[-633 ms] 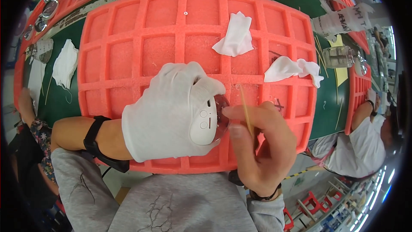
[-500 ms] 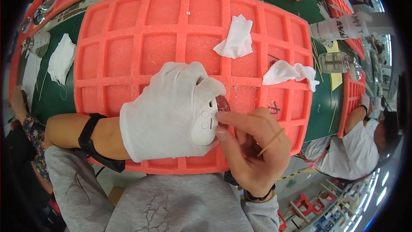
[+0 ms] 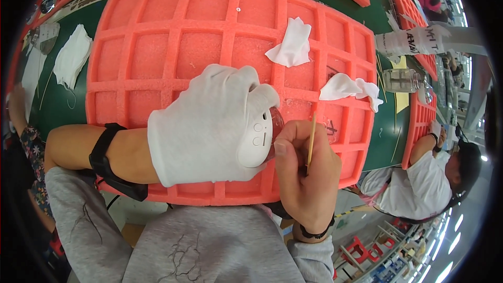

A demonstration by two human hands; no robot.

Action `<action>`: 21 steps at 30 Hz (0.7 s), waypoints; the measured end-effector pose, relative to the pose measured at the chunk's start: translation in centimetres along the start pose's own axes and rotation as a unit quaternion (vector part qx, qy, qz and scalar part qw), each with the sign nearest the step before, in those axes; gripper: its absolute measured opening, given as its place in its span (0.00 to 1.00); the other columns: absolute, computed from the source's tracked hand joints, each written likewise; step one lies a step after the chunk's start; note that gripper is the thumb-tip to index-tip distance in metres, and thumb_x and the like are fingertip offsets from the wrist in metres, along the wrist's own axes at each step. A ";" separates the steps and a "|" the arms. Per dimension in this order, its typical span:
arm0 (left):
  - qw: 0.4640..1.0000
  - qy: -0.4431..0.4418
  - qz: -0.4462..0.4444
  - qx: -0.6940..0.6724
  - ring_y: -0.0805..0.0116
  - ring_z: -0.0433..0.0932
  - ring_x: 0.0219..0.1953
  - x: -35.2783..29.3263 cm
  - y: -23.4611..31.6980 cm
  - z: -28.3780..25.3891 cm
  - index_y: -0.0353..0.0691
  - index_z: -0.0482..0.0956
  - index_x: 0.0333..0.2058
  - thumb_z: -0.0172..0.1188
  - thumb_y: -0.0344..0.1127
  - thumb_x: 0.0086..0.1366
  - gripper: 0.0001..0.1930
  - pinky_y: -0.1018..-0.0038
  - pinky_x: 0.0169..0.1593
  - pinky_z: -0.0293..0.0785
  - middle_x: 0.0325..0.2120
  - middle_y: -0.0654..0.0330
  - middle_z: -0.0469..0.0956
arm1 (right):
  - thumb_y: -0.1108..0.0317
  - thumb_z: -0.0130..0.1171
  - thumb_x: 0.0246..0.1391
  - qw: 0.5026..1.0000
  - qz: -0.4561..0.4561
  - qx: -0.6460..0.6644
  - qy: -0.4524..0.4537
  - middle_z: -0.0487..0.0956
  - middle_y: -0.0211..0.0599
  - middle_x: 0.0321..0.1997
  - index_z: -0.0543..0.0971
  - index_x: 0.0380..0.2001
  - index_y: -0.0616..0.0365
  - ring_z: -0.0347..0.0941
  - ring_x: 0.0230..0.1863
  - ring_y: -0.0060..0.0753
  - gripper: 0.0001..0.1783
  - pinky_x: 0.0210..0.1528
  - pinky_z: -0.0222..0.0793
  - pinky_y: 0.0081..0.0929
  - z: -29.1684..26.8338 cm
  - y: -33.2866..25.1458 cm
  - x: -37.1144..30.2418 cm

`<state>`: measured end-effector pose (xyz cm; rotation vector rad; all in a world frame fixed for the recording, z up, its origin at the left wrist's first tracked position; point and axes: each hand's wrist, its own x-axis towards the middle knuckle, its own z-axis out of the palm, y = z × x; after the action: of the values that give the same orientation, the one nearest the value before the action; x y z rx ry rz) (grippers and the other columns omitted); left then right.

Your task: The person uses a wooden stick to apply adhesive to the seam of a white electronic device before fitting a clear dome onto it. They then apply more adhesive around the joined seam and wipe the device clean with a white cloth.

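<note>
Over the pink foam tray [image 3: 123,106], my left hand [image 3: 204,126], in a white glove, is closed around a small white rounded device [image 3: 255,144]. Two round marks and slots show on the device's near face, and a clear reddish-looking edge [image 3: 277,123] sticks out on its right side. Just right of it is my bare right hand [image 3: 314,183], its fingers curled around a thin wooden stick [image 3: 312,139] that points up and away. The right thumb and index finger are pinched close to the device; whether they touch it I cannot tell.
Two white cloth scraps [image 3: 292,43] [image 3: 348,88] lie on the tray. A crumpled white cloth [image 3: 72,56] is at left. Right of the tray stand a glass jar [image 3: 402,80] and a wrapped post [image 3: 414,40]. A person in white [image 3: 414,188] sits at right; another person's arm [image 3: 18,107] shows at left.
My right fingertips have drawn back from the device's face and toward me. The stick has swung from slanting low across the hand to pointing up. The device has shifted slightly up and right.
</note>
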<state>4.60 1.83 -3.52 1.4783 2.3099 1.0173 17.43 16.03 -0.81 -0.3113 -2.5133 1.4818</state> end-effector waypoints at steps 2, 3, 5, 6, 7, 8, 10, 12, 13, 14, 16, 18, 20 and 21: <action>1.000 0.000 0.002 -0.001 0.50 0.70 0.43 0.0 0.0 0.0 0.46 0.73 0.49 0.78 0.38 0.37 0.36 0.59 0.45 0.70 0.41 0.54 0.69 | 0.78 0.56 0.64 1.000 0.021 0.009 0.000 0.74 0.28 0.27 0.73 0.39 0.64 0.64 0.23 0.13 0.03 0.25 0.59 0.17 -0.3 0.0 0.0; 1.000 0.002 0.003 0.002 0.50 0.70 0.43 0.0 0.1 0.0 0.46 0.73 0.49 0.78 0.38 0.37 0.36 0.59 0.45 0.70 0.41 0.54 0.69 | 0.77 0.56 0.65 0.999 0.041 0.020 0.001 0.75 0.30 0.27 0.73 0.40 0.64 0.66 0.23 0.15 0.03 0.25 0.62 0.19 -0.6 0.1 -0.1; 1.000 0.005 0.005 0.011 0.50 0.70 0.44 -0.1 0.2 0.0 0.46 0.73 0.49 0.79 0.39 0.37 0.37 0.59 0.46 0.70 0.41 0.54 0.69 | 0.76 0.56 0.66 0.998 0.061 0.031 0.002 0.76 0.32 0.26 0.73 0.41 0.64 0.68 0.23 0.16 0.04 0.24 0.64 0.21 -1.1 0.3 -0.1; 1.000 0.004 0.005 0.011 0.50 0.70 0.44 -0.1 0.2 0.0 0.46 0.73 0.49 0.79 0.39 0.37 0.37 0.59 0.46 0.70 0.41 0.54 0.69 | 0.75 0.55 0.67 0.997 0.067 0.041 0.007 0.76 0.32 0.26 0.73 0.42 0.64 0.68 0.24 0.16 0.04 0.25 0.64 0.20 -1.4 0.5 -0.2; 1.000 0.003 0.005 0.012 0.49 0.70 0.44 -0.1 0.3 -0.1 0.46 0.73 0.49 0.79 0.39 0.37 0.37 0.58 0.46 0.70 0.41 0.54 0.69 | 0.75 0.54 0.68 0.996 0.072 0.051 0.012 0.75 0.32 0.25 0.73 0.43 0.64 0.68 0.25 0.15 0.04 0.27 0.64 0.20 -1.7 0.7 -0.2; 1.000 0.002 0.005 0.014 0.49 0.70 0.45 -0.1 0.3 -0.1 0.46 0.73 0.49 0.79 0.39 0.37 0.37 0.58 0.47 0.70 0.41 0.54 0.69 | 0.75 0.53 0.68 0.995 0.078 0.060 0.017 0.74 0.31 0.25 0.73 0.44 0.65 0.67 0.26 0.15 0.05 0.28 0.63 0.19 -1.8 0.8 -0.3; 1.000 0.000 0.005 0.016 0.49 0.70 0.45 -0.2 0.2 -0.1 0.46 0.73 0.50 0.79 0.40 0.38 0.37 0.57 0.47 0.71 0.42 0.54 0.70 | 0.73 0.50 0.69 0.987 0.088 0.133 0.030 0.72 0.28 0.24 0.73 0.43 0.65 0.63 0.24 0.13 0.06 0.26 0.58 0.18 -1.7 0.8 -0.5; 1.000 0.004 0.010 0.025 0.49 0.71 0.46 -0.3 0.0 0.0 0.46 0.73 0.50 0.80 0.41 0.38 0.37 0.57 0.47 0.70 0.42 0.54 0.70 | 0.69 0.45 0.71 0.953 0.106 0.277 0.053 0.69 0.23 0.23 0.72 0.40 0.64 0.55 0.21 0.11 0.10 0.23 0.48 0.15 -1.3 0.7 -0.8; 0.999 0.006 0.013 0.030 0.49 0.71 0.46 -0.3 -0.1 0.0 0.46 0.73 0.50 0.80 0.42 0.39 0.38 0.57 0.48 0.70 0.43 0.54 0.70 | 0.69 0.45 0.71 0.953 0.105 0.279 0.054 0.69 0.23 0.23 0.72 0.40 0.64 0.55 0.21 0.11 0.10 0.23 0.48 0.15 -1.3 0.7 -1.2; 0.999 0.005 0.013 0.032 0.49 0.71 0.46 -0.2 -0.2 -0.2 0.46 0.73 0.50 0.80 0.42 0.39 0.38 0.57 0.48 0.70 0.43 0.54 0.70 | 0.70 0.44 0.70 0.963 0.105 0.242 0.044 0.69 0.23 0.22 0.72 0.42 0.65 0.56 0.20 0.11 0.10 0.22 0.48 0.16 -1.3 0.5 -1.6; 0.999 -0.010 0.039 -0.004 0.49 0.72 0.46 0.0 -0.5 -0.9 0.44 0.73 0.51 0.81 0.43 0.40 0.38 0.57 0.50 0.70 0.43 0.55 0.72 | 0.71 0.44 0.69 0.980 0.103 0.172 0.024 0.68 0.23 0.20 0.73 0.46 0.67 0.56 0.19 0.11 0.11 0.20 0.46 0.16 -1.2 0.3 -2.5; 0.998 -0.026 0.055 -0.017 0.49 0.73 0.46 0.4 -1.0 -1.5 0.44 0.73 0.52 0.81 0.43 0.41 0.38 0.57 0.51 0.71 0.43 0.55 0.73 | 0.72 0.44 0.69 0.983 0.097 0.159 -0.003 0.68 0.23 0.19 0.72 0.48 0.68 0.56 0.18 0.11 0.12 0.20 0.47 0.17 -1.8 0.2 -3.3; 0.985 -0.076 0.094 -0.127 0.49 0.74 0.45 1.5 -1.6 -1.9 0.43 0.73 0.50 0.77 0.41 0.42 0.34 0.58 0.52 0.71 0.40 0.55 0.73 | 0.73 0.44 0.68 0.988 0.085 0.120 -0.054 0.68 0.24 0.16 0.71 0.54 0.70 0.57 0.16 0.12 0.16 0.19 0.48 0.18 -2.7 0.1 -4.0; 0.971 -0.104 0.115 -0.181 0.49 0.74 0.44 2.3 -1.6 -2.1 0.43 0.74 0.49 0.76 0.40 0.43 0.33 0.58 0.52 0.71 0.38 0.55 0.73 | 0.73 0.44 0.68 0.988 0.083 0.125 -0.041 0.68 0.24 0.16 0.71 0.54 0.70 0.57 0.16 0.12 0.16 0.19 0.48 0.18 -2.8 -0.2 -4.3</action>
<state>1.29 2.47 -2.63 1.6306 1.7281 1.2001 22.27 17.04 0.35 -0.4338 -2.3739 1.8885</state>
